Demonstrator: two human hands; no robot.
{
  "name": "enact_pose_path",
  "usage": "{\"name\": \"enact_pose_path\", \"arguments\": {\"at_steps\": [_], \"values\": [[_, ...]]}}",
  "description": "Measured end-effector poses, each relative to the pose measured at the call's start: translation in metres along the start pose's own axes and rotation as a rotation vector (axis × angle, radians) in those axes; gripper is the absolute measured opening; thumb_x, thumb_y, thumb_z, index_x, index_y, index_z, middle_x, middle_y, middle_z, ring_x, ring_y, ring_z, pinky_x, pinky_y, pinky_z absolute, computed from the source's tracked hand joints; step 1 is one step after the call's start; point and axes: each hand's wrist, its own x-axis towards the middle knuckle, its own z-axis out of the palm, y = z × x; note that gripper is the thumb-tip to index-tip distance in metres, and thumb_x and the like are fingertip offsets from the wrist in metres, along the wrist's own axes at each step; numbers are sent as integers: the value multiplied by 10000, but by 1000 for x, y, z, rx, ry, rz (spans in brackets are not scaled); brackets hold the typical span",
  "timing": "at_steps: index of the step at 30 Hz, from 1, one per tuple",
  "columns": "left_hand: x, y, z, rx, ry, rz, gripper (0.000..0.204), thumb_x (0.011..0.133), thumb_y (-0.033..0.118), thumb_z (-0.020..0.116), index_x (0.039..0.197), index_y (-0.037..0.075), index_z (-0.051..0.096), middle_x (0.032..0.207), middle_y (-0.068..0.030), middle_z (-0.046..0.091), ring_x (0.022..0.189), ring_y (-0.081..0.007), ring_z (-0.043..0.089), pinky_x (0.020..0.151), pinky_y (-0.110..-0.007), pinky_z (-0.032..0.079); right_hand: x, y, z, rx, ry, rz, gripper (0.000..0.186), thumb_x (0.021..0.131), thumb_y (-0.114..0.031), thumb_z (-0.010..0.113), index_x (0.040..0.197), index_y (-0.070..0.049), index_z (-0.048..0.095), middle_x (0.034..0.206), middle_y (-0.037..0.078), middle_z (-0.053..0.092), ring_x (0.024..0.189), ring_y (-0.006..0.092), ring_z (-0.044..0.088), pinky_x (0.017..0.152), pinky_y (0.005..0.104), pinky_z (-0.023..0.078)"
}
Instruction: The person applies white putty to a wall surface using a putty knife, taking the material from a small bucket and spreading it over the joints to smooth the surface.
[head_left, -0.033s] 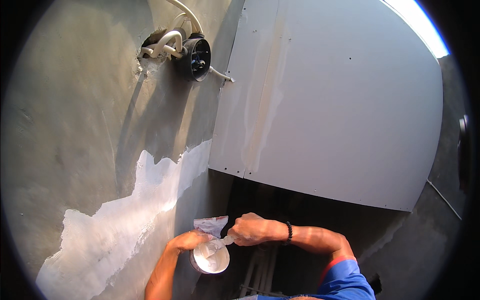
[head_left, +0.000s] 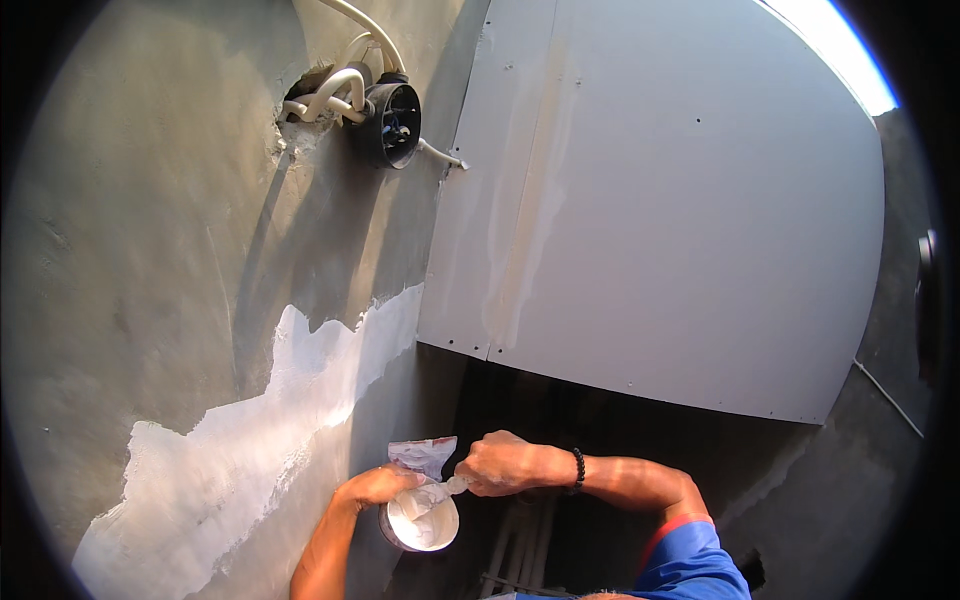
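Coating (head_left: 250, 445) looks part-done: wall (head_left: 130, 300) white at eight o'clock, bare at ten, left hand (head_left: 380, 484) curled round tub (head_left: 449, 516) and broad blade (head_left: 424, 456), right hand (head_left: 503, 464) clenched on scraper (head_left: 457, 486).

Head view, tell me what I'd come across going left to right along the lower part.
White-coated patch of wall → left hand → round tub → right hand → black beaded bracelet → blue sleeve.

Grey plastered wall (head_left: 140, 250), large pale panel (head_left: 700, 230), bright light (head_left: 845, 45) upper right
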Motion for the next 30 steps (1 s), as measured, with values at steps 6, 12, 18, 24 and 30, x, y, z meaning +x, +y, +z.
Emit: {"name": "enact_pose_path", "arguments": {"at_steps": [6, 12, 18, 24, 30], "values": [[1, 2, 0, -15, 36, 22, 394, 967, 307, 521, 1131, -30, 640, 1102, -110, 658, 973, -179, 586, 881, -315, 454, 4, -6, 8, 104, 1, -86, 209, 737, -152, 631, 906, -33, 664, 681, 173, 648, 635, 361, 639, 561, 429, 529], [0, -2, -1, 39, 99, 47, 395, 958, 319, 534, 1109, -27, 650, 1076, -110, 668, 954, -178, 591, 866, -326, 462, 9, -12, -5, -41, 29, -58, 194, 739, -163, 639, 888, -44, 672, 673, 164, 647, 621, 353, 646, 555, 427, 533], [0, 14, 5, 213, 140, 24, 378, 947, 324, 533, 1086, 4, 679, 1073, -154, 679, 955, -207, 611, 866, -338, 463, 7, 0, 18, 42, 116, -148, 144, 728, -154, 629, 807, -35, 656, 680, 163, 652, 640, 335, 664, 578, 417, 549], [-8, 21, 2, 42, 116, 56, 390, 943, 303, 560, 1155, -12, 643, 1161, -158, 644, 1047, -223, 588, 926, -335, 444, -1, 2, 11, 121, 48, -176, 324, 758, -153, 688, 1069, -61, 670, 817, 124, 683, 729, 293, 662, 635, 380, 541], [-5, 11, -2, 11, 105, 40, 434, 935, 342, 576, 1166, -20, 637, 1152, -150, 648, 1033, -217, 591, 918, -332, 450, -6, 19, 25, 354, 79, -184, 356, 712, -132, 734, 1054, -47, 691, 811, 126, 685, 701, 281, 651, 641, 366, 523]]}}
